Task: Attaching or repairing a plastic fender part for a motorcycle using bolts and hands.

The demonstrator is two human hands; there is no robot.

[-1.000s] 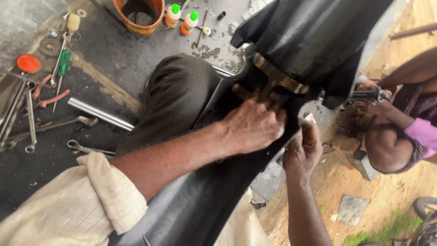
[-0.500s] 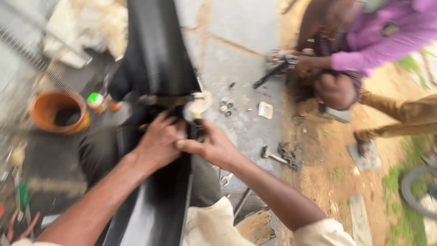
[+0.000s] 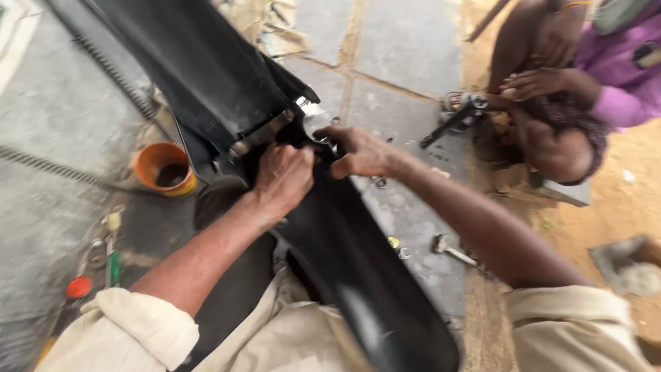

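Note:
A long black plastic body panel lies across my lap, running from the upper left down to the lower middle. A metal bracket crosses it near its middle. My left hand presses on the panel just below the bracket, fingers curled onto it. My right hand grips the panel's right edge beside the bracket, touching the same spot from the other side. Whether a small part is between the fingers is hidden by blur.
An orange bowl stands on the concrete at the left. Small tools and a red cap lie at the lower left. Loose bolts and a wrench lie to the right. Another person in a purple top crouches at the upper right.
The view has swung again, so the panel now slants from upper left to lower middle. Both hands stay on the panel at the bracket, now side by side.

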